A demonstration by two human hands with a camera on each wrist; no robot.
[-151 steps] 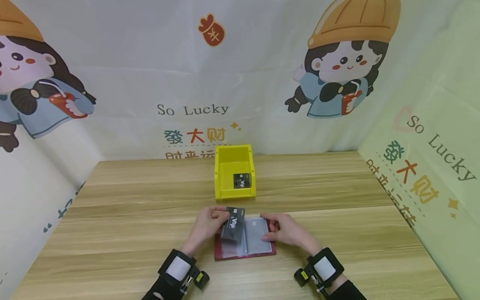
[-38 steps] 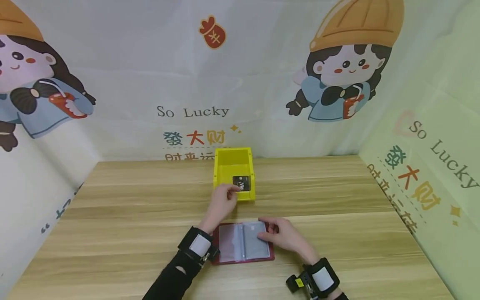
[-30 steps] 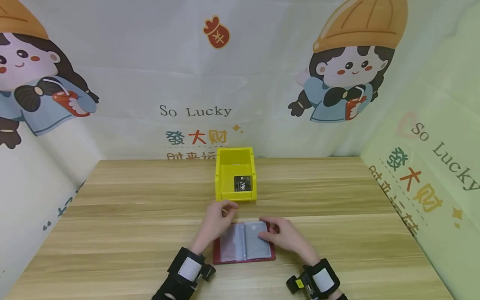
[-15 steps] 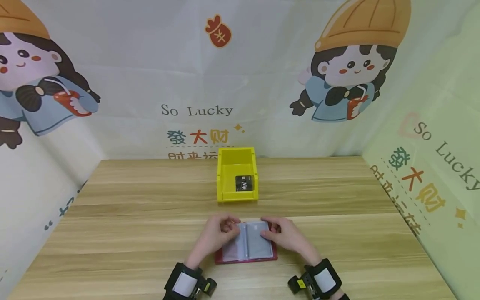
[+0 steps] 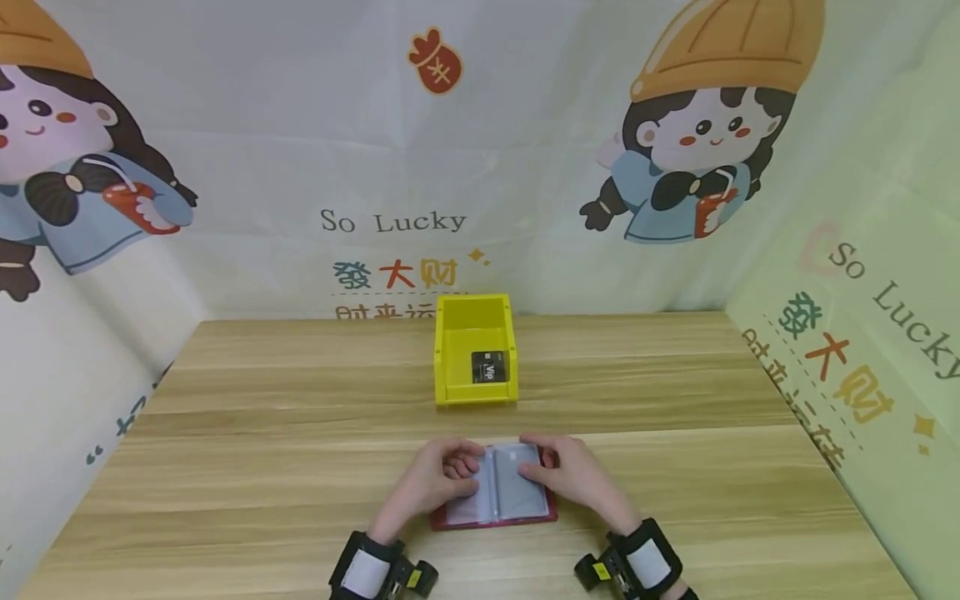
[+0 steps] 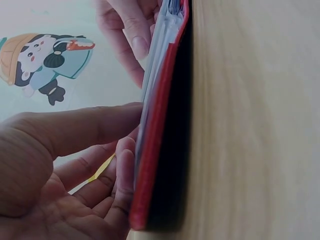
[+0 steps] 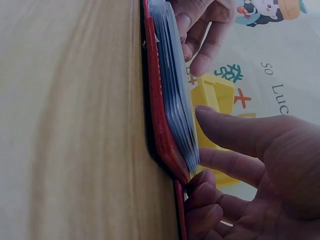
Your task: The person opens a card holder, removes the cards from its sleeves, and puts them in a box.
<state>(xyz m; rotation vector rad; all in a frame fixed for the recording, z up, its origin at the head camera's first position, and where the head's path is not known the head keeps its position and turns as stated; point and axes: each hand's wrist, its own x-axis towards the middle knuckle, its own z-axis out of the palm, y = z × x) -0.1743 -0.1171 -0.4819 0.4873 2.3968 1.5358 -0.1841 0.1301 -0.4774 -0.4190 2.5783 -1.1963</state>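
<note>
A red card holder [image 5: 495,524] lies spread on the wooden table, its clear plastic sleeves [image 5: 519,492] facing up. At its left half is my left hand [image 5: 438,477], thumb tip against the left sleeve and the other fingers curled at the far edge. The left wrist view shows that thumb [image 6: 90,127] meeting the clear page from the side. My right hand [image 5: 573,471] grips the right half, thumb over the sleeves and fingers around the outer edge. In the right wrist view, the stacked sleeves [image 7: 175,95] fan slightly beside the right thumb [image 7: 235,131].
Behind the card holder stands a yellow bin [image 5: 474,393]. A black card marked "Vip" [image 5: 489,367] lies inside it, near the front right. A printed cloth backdrop [image 5: 540,167] rises at the table's rear and sides.
Five seconds ago my left hand held a black Vip card over the left sleeve. It was later at the bin, then came back without a visible card. My right hand has stayed on the holder.
</note>
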